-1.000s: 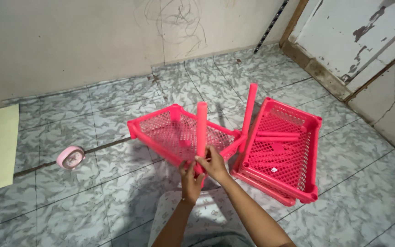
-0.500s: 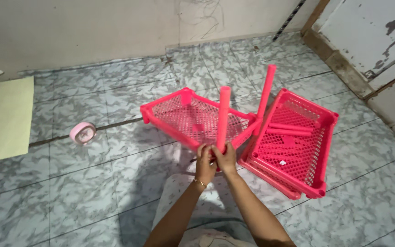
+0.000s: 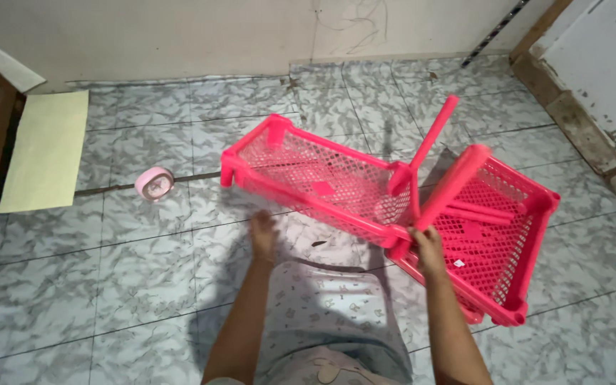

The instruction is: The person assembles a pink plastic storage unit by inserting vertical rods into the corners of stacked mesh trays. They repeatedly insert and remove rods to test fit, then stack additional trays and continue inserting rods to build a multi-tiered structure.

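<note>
The right hand (image 3: 428, 249) has its fingers wrapped around the lower end of a pink plastic tube (image 3: 450, 182), which leans up and to the right from the grip, its top end lying over the near corner of the right-hand pink mesh basket (image 3: 529, 235). That basket rests on the grey marbled tile floor (image 3: 144, 271) and holds at least one more loose pink tube (image 3: 490, 214) inside it. Just to its left sits a second pink mesh tray (image 3: 308, 178), tilted, with a thinner pink tube (image 3: 433, 132) standing up from its right corner and slanting towards the wall. The left hand (image 3: 263, 235) holds nothing; it hovers over the floor just in front of the left tray's near edge, fingers loosely together and pointing forward, though blurred. A small round pink clock (image 3: 154, 183) lies on the tiles well to the left, near a pale yellow mat (image 3: 44, 150)
</note>
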